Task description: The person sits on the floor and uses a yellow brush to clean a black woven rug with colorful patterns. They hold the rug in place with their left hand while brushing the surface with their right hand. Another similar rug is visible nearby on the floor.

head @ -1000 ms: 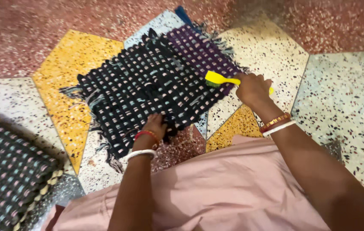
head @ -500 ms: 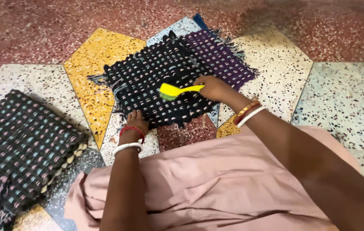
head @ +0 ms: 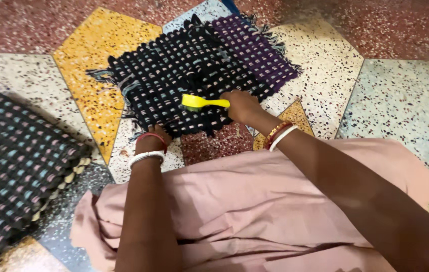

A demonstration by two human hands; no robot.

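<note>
A dark woven mat (head: 174, 75) with pale flecks and frayed edges lies flat on the floor in front of me; its far right part is purple. My right hand (head: 240, 105) grips the handle of a yellow brush (head: 198, 102), whose head rests on the mat's near middle. My left hand (head: 153, 138) presses down on the mat's near edge, fingers mostly hidden behind the wrist bangles.
A stack of similar dark woven mats (head: 15, 161) sits at the left. The floor (head: 390, 95) is speckled terrazzo in yellow, white and red panels. Pink cloth (head: 244, 201) covers my lap at the bottom.
My right hand swept the brush from the mat's right edge leftward to its near middle. My left hand stayed on the near edge. The view shifted a little.
</note>
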